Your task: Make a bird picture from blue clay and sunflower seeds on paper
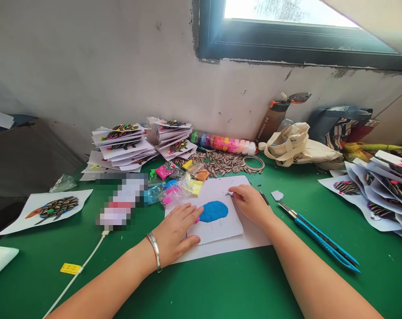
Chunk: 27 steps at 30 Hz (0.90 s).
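Nearest, 2 bare forearms reach in over the green worktop (220, 288), the left wrist wearing a silver bracelet (154, 250). The left hand (176, 230) lies open and flat, palm down, pinning the near left corner of a white card (220, 228), its fingertips just beside the blue clay patch (214, 211) pressed onto the card's middle. The right hand (250, 203) rests at the card's far right edge with fingers curled toward a small dark speck, perhaps a seed; whether it is pinched I cannot tell. By my reading the work is early: the clay is spread smooth and faint pencil lines show below it, but no seeds sit on it, unlike the finished picture (51, 208) at far left, which is covered with them. A blue utility knife (320, 235) lies to the right, a white cable (81, 270) and a yellow tag (70, 268) to the left. Farther off come small bags of coloured clay (174, 186), then a heap of striped sunflower seeds (220, 163), 2 stacks of finished cards (127, 144) and a row of clay tubs (225, 144). More cards (383, 190) fan out at right. A cloth bag (294, 146) and a bottle (274, 117) lean at the scuffed grey wall (104, 66) under a dark-framed window (287, 40).
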Motion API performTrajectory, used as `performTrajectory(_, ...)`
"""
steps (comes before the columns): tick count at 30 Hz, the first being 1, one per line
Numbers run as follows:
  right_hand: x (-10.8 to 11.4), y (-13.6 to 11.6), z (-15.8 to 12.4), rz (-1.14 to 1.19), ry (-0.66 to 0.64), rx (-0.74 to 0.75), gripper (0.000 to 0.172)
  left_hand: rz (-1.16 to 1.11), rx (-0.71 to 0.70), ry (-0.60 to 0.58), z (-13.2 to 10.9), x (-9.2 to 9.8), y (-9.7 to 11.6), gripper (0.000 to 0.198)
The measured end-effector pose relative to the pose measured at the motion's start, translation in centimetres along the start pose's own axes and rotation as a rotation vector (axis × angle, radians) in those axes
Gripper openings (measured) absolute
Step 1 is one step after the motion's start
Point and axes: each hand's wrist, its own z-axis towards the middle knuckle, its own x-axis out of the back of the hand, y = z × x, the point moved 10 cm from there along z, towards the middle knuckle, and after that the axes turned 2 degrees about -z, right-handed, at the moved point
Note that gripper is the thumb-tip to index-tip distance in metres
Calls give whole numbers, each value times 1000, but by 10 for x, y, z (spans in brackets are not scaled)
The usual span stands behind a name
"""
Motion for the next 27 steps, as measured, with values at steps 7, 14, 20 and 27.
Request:
performTrajectory(7,23,-34,-11,130,199,96,21,68,49,67,3,-7,-10,66)
performTrajectory(14,5,-104,-38,40,32,472,41,148,56,79,-1,-11,-7,61)
performTrajectory(20,-5,-115,-45,-79,-57,545,41,144,48,100,0,-10,-7,61)
performTrajectory(27,-16,-117,-50,-184,-87,610,38,135,51,105,0,-12,-8,62)
